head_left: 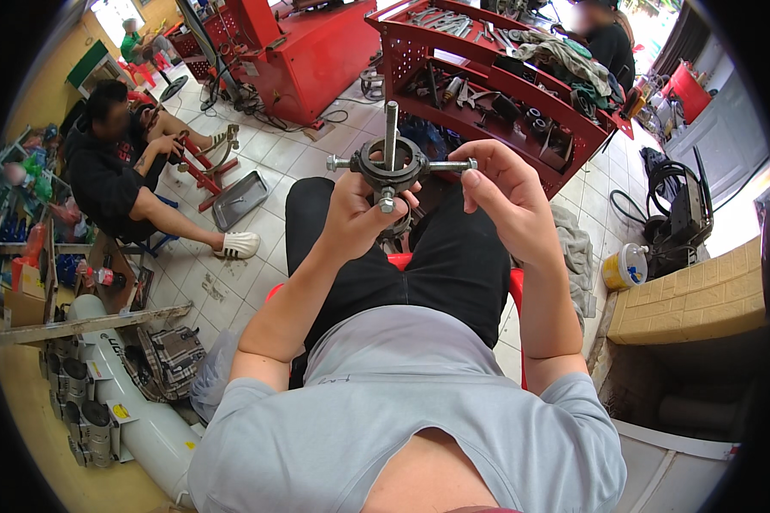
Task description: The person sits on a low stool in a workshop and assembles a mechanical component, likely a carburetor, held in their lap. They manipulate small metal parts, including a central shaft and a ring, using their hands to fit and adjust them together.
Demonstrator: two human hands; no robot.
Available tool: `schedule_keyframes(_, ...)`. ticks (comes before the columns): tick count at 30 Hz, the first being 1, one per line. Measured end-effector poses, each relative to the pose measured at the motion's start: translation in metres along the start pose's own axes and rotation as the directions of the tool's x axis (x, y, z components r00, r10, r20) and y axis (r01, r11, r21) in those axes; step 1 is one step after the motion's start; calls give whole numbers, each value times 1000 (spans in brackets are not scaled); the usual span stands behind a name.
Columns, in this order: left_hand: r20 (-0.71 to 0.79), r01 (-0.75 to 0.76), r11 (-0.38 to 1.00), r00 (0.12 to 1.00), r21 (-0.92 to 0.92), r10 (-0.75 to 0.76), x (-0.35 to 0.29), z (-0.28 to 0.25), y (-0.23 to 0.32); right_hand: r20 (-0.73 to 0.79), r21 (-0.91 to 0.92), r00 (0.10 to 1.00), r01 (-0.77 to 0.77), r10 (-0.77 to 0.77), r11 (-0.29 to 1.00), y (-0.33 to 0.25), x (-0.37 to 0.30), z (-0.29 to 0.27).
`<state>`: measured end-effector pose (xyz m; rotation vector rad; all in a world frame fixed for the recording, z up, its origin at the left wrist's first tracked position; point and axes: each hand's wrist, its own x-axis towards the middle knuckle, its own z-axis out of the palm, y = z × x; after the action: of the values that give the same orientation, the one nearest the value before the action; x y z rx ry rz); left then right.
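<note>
A dark metal ring (373,173) with bolts sticking out from its sides is held above my lap. My left hand (351,221) grips it from below and the left, fingers wrapped round its underside. Up through its middle stands a threaded rod (391,128). At the ring's right side, a long bolt (443,167) points outward, and my right hand (518,205) pinches its head between thumb and forefinger. Another bolt head (387,205) faces me. Part of the metal assembly below the ring is hidden by my left hand.
Ahead stands a red tool cart (488,90) with wrenches and rags. On the left, a seated person (103,162) works near a red stand and a grey tray (240,201). A yellow bucket (624,267) is at the right; a white cylinder (137,410) lies at lower left.
</note>
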<state>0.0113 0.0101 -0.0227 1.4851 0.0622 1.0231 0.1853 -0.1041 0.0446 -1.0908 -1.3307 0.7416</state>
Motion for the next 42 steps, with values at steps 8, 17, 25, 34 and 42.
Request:
schedule_keyframes(8,25,4,1000,1000,29,-5,0,1,0,46,15,996,-73,72,997,13,1,-11)
schedule_keyframes(17,10,37,996,999,84,-38,1,4,6,38,98,999,13,-17,995,5,-1,-7)
schedule_keyframes(25,5,34,997,999,67,-34,1,4,5,-14,198,998,59,-57,978,1,-2,-1)
schedule_keyframes(34,20,39,995,999,87,-40,0,3,4,-49,191,990,137,-130,972,13,-2,-1)
schedule_keyframes(42,13,17,991,1000,-134,-15,2,1,0,-76,24,949,310,-307,950,20,4,1)
